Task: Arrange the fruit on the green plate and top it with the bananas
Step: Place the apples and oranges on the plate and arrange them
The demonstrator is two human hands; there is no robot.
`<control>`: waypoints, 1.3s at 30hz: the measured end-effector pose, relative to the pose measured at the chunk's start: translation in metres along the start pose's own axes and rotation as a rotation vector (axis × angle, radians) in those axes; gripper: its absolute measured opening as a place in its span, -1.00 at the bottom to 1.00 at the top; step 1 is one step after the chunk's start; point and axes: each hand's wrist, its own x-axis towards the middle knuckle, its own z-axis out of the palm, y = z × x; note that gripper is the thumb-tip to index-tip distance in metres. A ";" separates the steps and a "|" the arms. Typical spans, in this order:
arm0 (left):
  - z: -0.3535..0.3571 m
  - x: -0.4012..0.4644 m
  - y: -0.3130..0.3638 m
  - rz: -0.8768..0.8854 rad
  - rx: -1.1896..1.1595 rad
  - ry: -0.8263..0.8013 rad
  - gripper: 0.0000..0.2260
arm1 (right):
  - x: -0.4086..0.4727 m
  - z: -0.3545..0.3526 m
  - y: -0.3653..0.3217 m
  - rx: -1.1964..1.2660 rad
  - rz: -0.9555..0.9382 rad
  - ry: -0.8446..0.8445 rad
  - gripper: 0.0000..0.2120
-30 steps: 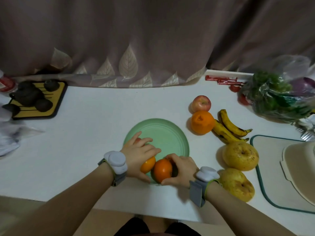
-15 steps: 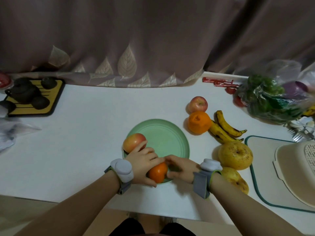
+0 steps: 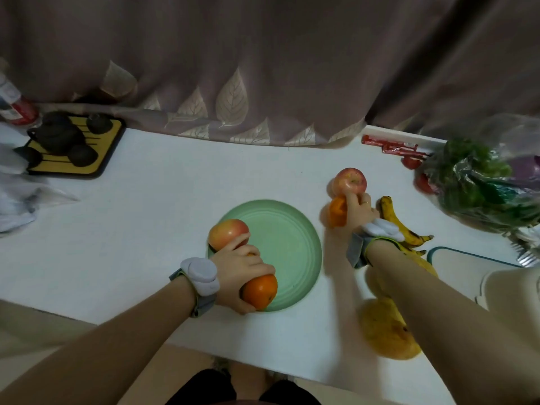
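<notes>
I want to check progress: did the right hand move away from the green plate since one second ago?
Yes. The right hand left the plate rim and went right and away, onto the orange beside the bananas.

Left hand point(image 3: 238, 268): bare, forearm bare with no sleeve showing; at the wrist a grey fabric strap with a thin green edge point(image 3: 201, 302), carrying a rounded white plastic puck-shaped module point(image 3: 201, 274) on its upper side. Right hand point(image 3: 361, 210): bare, forearm likewise unsleeved, a thin ring on one finger; at the wrist a matching grey fabric strap edged in green point(image 3: 358, 249) with a white lobed plastic module point(image 3: 381, 226) on top. Lower body: dark black garment point(image 3: 242, 388) at the bottom edge of the view.
</notes>
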 end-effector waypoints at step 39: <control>0.006 -0.020 -0.007 -0.511 -0.407 0.051 -0.12 | -0.131 0.054 -0.064 0.039 -0.350 -0.350 -0.01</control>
